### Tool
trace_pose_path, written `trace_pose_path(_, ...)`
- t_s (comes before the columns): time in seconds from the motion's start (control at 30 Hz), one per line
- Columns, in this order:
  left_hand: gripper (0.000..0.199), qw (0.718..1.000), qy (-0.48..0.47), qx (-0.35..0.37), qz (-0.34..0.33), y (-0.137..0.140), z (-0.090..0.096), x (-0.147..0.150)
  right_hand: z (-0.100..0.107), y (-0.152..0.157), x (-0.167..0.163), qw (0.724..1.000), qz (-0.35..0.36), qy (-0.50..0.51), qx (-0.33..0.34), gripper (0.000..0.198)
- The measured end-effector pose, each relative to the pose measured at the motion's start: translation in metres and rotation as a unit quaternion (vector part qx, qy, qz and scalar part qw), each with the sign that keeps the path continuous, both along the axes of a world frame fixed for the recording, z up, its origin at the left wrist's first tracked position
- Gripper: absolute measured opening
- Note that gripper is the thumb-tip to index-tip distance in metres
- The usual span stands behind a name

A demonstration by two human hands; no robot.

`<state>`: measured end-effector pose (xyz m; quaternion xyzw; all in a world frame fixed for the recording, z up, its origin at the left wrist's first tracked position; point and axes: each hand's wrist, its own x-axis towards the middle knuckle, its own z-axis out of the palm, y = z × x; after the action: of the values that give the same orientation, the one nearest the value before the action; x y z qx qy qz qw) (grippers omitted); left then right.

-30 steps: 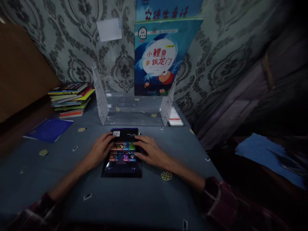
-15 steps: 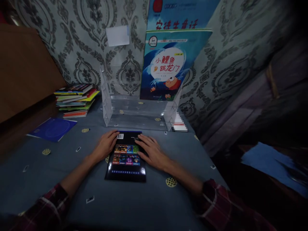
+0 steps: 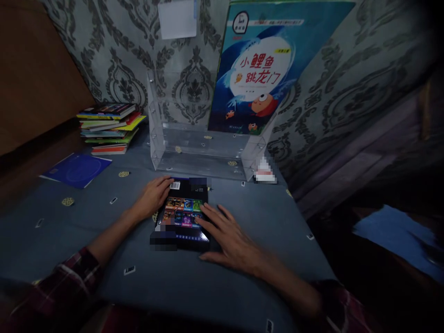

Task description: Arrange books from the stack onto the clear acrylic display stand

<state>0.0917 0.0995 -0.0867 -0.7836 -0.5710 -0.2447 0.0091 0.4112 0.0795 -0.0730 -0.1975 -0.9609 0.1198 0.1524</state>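
Observation:
A dark book (image 3: 187, 190) lies flat on the table, with a barcode near its top and two rows of small colourful pictures. My left hand (image 3: 155, 196) rests along its upper left edge, fingers stretched out and touching the cover. At the lower right side is my right hand (image 3: 231, 238), fingers spread; some fingertips touch or hover over the book's right edge, and the thumb points toward its bottom edge. Neither hand grips the book. Behind it stands a clear plastic book rack (image 3: 203, 162) holding a blue picture book (image 3: 255, 69) with a red fish on its cover.
A stack of books (image 3: 109, 129) stands at the back left, with a flat blue booklet (image 3: 78, 170) in front of it. Patterned fabric (image 3: 190, 92) hangs behind the rack. Blue cloth or paper (image 3: 391, 236) lies to the right, beyond the table edge.
My right hand has slid down and toward me along the book's right side, with its fingers spread wider. My left hand stays at the left edge. The view has tilted down.

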Motion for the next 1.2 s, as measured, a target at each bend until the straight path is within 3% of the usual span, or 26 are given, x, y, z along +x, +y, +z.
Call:
trace_pose_path(0.47, 0.038, 1.0, 0.005, -0.006, -0.002, -0.0004, 0.0032, -0.0005, -0.0002, -0.0076, -0.0063, 0.99, 0.026, 0.042, 0.136, 0.048)
trace_pose_path(1.2, 0.04, 1.0, 0.005, -0.031, -0.003, -0.0022, 0.0067, 0.0005, -0.0041, -0.0081, -0.0013, 0.996, 0.016, 0.044, 0.072, 0.048)
